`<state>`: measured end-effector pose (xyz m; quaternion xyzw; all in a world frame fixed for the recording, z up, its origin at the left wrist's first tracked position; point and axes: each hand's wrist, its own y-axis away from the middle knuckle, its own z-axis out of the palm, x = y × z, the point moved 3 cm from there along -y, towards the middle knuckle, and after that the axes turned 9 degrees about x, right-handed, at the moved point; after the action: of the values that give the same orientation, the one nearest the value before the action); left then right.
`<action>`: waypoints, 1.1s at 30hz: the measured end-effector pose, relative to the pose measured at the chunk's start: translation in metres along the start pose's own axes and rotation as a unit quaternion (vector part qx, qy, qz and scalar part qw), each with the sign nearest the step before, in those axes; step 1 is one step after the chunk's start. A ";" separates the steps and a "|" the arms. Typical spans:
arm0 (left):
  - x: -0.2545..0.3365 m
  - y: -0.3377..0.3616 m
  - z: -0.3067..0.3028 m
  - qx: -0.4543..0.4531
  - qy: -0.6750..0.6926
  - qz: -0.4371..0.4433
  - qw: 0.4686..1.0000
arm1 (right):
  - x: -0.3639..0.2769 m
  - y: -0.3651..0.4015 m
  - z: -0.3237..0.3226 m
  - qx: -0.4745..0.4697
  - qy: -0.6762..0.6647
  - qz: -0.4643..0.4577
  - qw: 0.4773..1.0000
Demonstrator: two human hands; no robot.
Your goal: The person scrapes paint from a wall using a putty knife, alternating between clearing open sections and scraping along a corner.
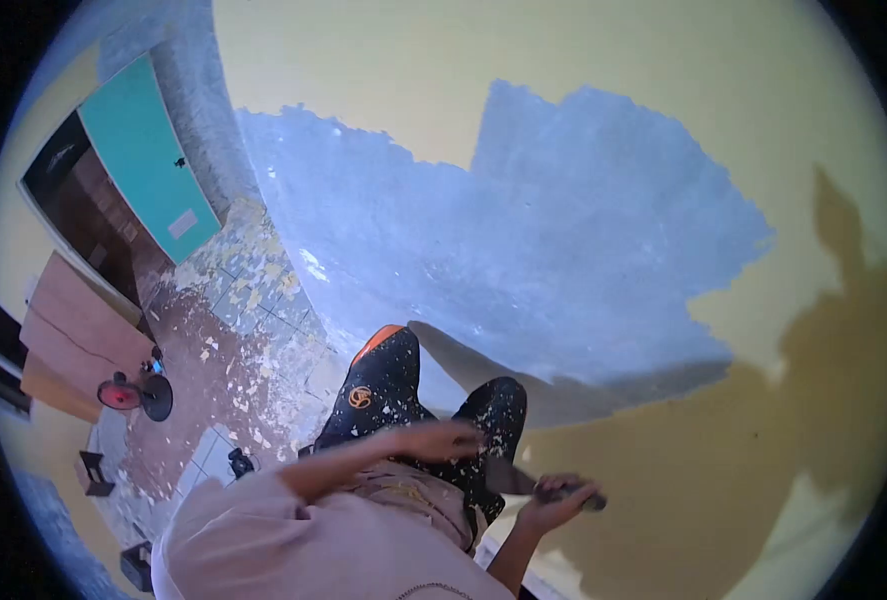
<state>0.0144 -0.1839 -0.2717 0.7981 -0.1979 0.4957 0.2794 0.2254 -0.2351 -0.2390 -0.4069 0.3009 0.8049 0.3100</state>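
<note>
In the head view my right hand (551, 508) is closed round the dark handle of a scraper (507, 477), whose flat blade points left toward my lap. Just left of the blade, my left hand (443, 440) hovers over my thighs, and its fingers are smeared by motion. Dark trousers (393, 375) with an orange patch, speckled with pale flakes, cover my bent knees. Beyond the knees rises a yellow painted wall (603, 45). A large ragged bare patch (523, 220) of grey-blue surface breaks the paint. My shadow falls across the wall's right part.
Paint flakes (263, 375) litter the floor at left. A teal door (153, 160) stands at the upper left beside a dark doorway. A red and black fan (135, 396), a pinkish board (83, 325) and a small dark stool (96, 474) are at far left.
</note>
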 end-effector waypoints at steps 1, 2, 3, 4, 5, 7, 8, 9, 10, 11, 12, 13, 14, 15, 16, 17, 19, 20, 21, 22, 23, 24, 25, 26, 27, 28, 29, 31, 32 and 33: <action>-0.026 0.017 0.028 0.050 0.053 0.035 0.997 | -0.001 0.010 -0.004 -0.013 0.038 -0.039 0.998; -0.027 0.037 0.036 0.065 0.090 -0.010 0.994 | 0.001 0.016 -0.007 -0.028 0.074 -0.065 0.995; -0.023 0.054 0.040 0.079 0.128 -0.057 0.987 | 0.001 0.023 -0.002 -0.029 0.078 -0.046 0.995; -0.024 0.060 0.040 0.084 0.134 -0.062 0.985 | 0.001 0.029 0.003 -0.030 0.083 -0.025 0.996; -0.024 0.066 0.042 0.091 0.190 -0.056 0.976 | 0.005 0.029 0.006 -0.036 0.091 -0.019 0.995; -0.014 0.073 0.036 0.107 0.251 -0.054 0.961 | 0.013 0.021 0.022 -0.084 0.101 0.007 0.991; -0.004 0.069 0.022 0.106 0.237 -0.070 0.963 | 0.012 0.021 0.035 -0.111 0.074 0.012 0.991; 0.009 0.064 0.009 0.102 0.224 -0.085 0.966 | 0.008 0.024 0.056 -0.137 0.047 0.015 0.989; 0.015 0.063 0.008 0.094 0.213 -0.100 0.967 | 0.005 0.024 0.072 -0.188 0.011 0.014 0.982; 0.007 0.058 0.015 0.152 0.123 -0.043 0.980 | 0.001 0.025 0.086 -0.234 -0.021 0.014 0.972; -0.001 0.056 0.024 0.206 0.032 0.014 0.978 | -0.005 0.027 0.100 -0.232 -0.042 0.009 0.972; 0.017 0.068 0.018 0.219 -0.037 0.014 0.975 | -0.012 0.030 0.114 -0.230 -0.061 0.003 0.971; -0.011 0.067 0.030 0.217 -0.133 0.098 0.962 | -0.019 0.034 0.123 -0.234 -0.077 -0.010 0.969; -0.031 0.075 0.027 0.113 -0.339 0.175 0.917 | -0.022 0.038 0.128 -0.238 -0.095 -0.023 0.966; -0.086 0.071 0.027 0.129 -0.314 0.148 0.929 | -0.022 0.041 0.129 -0.226 -0.080 -0.021 0.971; -0.072 0.084 0.001 0.179 -0.302 0.124 0.928 | -0.023 0.044 0.125 -0.218 -0.089 -0.018 0.972; -0.049 0.086 -0.039 0.202 -0.398 -0.052 0.893 | -0.019 0.049 0.113 -0.215 -0.070 -0.027 0.974; -0.078 0.082 -0.052 0.290 -0.360 -0.114 0.879 | -0.016 0.052 0.099 -0.198 -0.060 -0.028 0.978; -0.108 0.083 -0.064 0.375 -0.321 -0.176 0.852 | -0.009 0.054 0.086 -0.198 0.000 -0.023 0.980; -0.117 0.090 -0.077 0.414 -0.314 -0.274 0.809 | -0.001 0.055 0.074 -0.200 0.058 -0.017 0.978; -0.138 0.096 -0.085 0.411 -0.301 -0.335 0.793 | 0.007 0.053 0.056 -0.174 0.097 0.008 0.980; -0.143 0.103 -0.088 0.403 -0.301 -0.332 0.798 | 0.010 0.053 0.042 -0.165 0.101 0.005 0.981; -0.143 0.111 -0.092 0.444 -0.262 -0.295 0.805 | 0.012 0.055 0.028 -0.158 0.142 0.027 0.977; -0.142 0.115 -0.092 0.484 -0.221 -0.257 0.807 | 0.013 0.056 0.016 -0.153 0.182 0.049 0.970; -0.142 0.115 -0.086 0.480 -0.220 -0.256 0.810 | 0.012 0.059 0.009 -0.135 0.161 0.065 0.975; -0.140 0.115 -0.076 0.446 -0.182 -0.202 0.852 | 0.010 0.059 0.006 -0.132 0.163 0.065 0.976; -0.137 0.117 -0.064 0.409 -0.144 -0.148 0.889 | 0.006 0.059 0.004 -0.118 0.147 0.060 0.980; -0.134 0.120 -0.041 0.448 -0.080 -0.113 0.883 | -0.002 0.053 0.002 -0.111 0.128 0.049 0.984; -0.127 0.124 -0.040 0.452 -0.046 -0.130 0.882 | -0.005 0.049 0.003 -0.105 0.127 0.049 0.985; -0.124 0.125 -0.041 0.446 -0.050 -0.127 0.884 | -0.009 0.045 0.005 -0.097 0.113 0.042 0.988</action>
<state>-0.1409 -0.2485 -0.3380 0.8805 0.1340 0.4514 -0.0556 0.1940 -0.2621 -0.2188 -0.5102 0.2709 0.7918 0.1986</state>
